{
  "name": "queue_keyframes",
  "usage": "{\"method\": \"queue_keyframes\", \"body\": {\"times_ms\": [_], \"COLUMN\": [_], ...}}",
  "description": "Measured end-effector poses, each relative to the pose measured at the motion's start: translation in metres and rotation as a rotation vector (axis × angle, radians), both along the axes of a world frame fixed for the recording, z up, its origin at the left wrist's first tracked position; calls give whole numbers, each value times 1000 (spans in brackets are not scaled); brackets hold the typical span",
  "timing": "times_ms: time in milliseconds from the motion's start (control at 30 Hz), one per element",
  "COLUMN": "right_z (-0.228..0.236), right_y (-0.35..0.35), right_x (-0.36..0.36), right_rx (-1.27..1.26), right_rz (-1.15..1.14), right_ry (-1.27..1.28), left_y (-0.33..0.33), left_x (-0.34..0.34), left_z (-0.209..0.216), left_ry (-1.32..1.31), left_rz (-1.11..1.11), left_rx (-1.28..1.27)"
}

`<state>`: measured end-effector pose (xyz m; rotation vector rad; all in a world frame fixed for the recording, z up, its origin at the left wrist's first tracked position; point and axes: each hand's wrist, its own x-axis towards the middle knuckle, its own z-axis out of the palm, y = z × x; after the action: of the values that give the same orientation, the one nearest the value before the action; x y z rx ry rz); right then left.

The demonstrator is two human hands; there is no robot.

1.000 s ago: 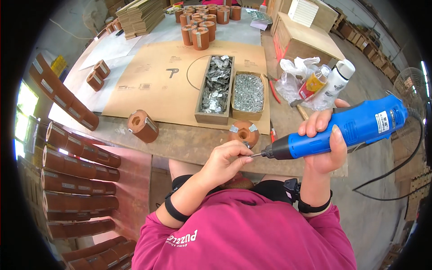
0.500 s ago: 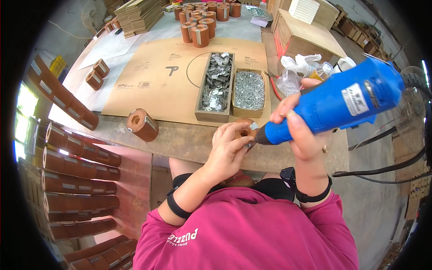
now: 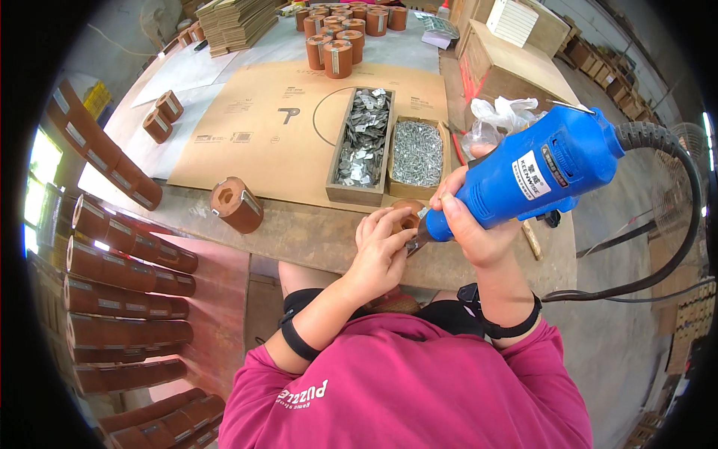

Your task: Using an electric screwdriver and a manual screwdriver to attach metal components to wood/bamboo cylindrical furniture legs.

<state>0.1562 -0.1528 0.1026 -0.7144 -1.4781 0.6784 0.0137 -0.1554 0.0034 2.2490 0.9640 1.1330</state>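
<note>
My right hand [image 3: 482,232] grips a blue electric screwdriver [image 3: 550,161], tilted with its dark nose down to the left. Under that nose, close to my left fingertips, sits a reddish-brown cylindrical block [image 3: 406,205] with a hole in its end. My left hand [image 3: 380,251] is closed round the block at the table's near edge, covering much of it. A small metal plate shows on the block's far side; the driver's very tip is hard to make out. Just beyond stand a wooden box [image 3: 351,194] of flat metal plates and a cardboard box [image 3: 447,161] of screws.
Another brown block [image 3: 238,206] stands left on the table. Stacked block rows [image 3: 127,307] line the left side. More blocks [image 3: 338,60] stand at the back, beside cardboard sheets [image 3: 235,26]. Plastic bags [image 3: 501,116] lie right; the driver's black cable [image 3: 677,247] loops there.
The screwdriver's rear end has swung left and its body stands steeper, with my right hand shifted slightly left. My left hand stays on the block.
</note>
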Motion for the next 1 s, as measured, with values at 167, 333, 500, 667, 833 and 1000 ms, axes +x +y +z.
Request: {"method": "queue_keyframes", "body": {"times_ms": [167,333,500,667,833,1000], "right_z": [1,-1,-3,-4,-8,-1], "right_y": [0,6,4,3,10,20], "right_x": [-7,-4,-5,-3,-13,-20], "right_rx": [-43,-21,-52,-53,37,6], "right_rz": [7,-2,10,48,22,-36], "right_ry": [175,148,119,-65,-121,-91], "left_y": [0,1,2,3,7,14], "left_x": [-2,-1,-1,-2,4,7], "left_z": [2,3,1,-2,1,-10], "left_ry": [7,22,18,72,85,84], "left_rz": [-4,-14,-37,-38,55,58], "left_rx": [-25,-40,-58,-73,-29,7]}}
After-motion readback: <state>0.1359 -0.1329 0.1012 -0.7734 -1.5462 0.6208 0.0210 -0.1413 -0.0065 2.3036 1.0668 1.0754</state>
